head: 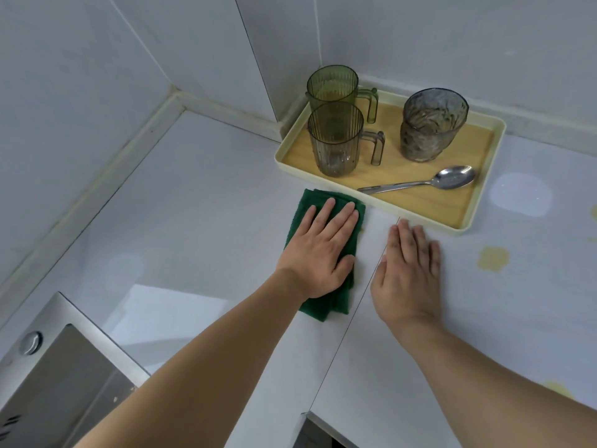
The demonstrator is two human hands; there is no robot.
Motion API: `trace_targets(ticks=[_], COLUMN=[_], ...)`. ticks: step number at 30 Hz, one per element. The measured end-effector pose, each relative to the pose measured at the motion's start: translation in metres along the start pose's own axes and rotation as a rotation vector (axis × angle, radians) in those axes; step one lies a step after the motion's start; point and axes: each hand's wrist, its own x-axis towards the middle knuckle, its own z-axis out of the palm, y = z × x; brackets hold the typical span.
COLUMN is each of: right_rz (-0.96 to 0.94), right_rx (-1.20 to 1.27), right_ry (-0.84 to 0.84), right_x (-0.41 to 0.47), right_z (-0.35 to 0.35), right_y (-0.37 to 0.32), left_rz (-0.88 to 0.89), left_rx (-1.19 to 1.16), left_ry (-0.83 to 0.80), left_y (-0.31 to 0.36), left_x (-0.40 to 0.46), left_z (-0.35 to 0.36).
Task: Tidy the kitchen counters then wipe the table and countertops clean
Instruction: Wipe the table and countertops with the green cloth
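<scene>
Right now your left hand (319,250) lies flat, fingers straight, pressing a folded green cloth (324,253) onto the white countertop (200,205) just in front of the tray (458,229). Your right hand (408,273) rests spread on the counter beside the cloth, near the tray's front edge. Yellow stains (492,258) sit to the right of the tray. A hard forward swipe could bump the tray and topple its three cups (334,140) or dislodge the spoon (423,182).

Both forearms are bare to the frame's edge, no sleeves showing. The left hand (323,250) and right hand (408,273) wear no gloves, rings or watch.
</scene>
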Motion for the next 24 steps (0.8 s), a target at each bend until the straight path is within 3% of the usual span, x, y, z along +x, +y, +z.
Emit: trace_targets(ticks=[18, 24], right_rz=[-0.009, -0.093], right_rx=[0.051, 0.027], right_ry=[-0.055, -0.163], right_x=[-0.005, -0.009], right_z=[-0.009, -0.027], right_y=[0.001, 0.019], left_rz=[0.003, 0.102], left_rx=[-0.019, -0.035], left_ry=[0.044, 0.007], left_y=[-0.001, 0.016], left_x=[-0.004, -0.067], left_z=[0.002, 0.01])
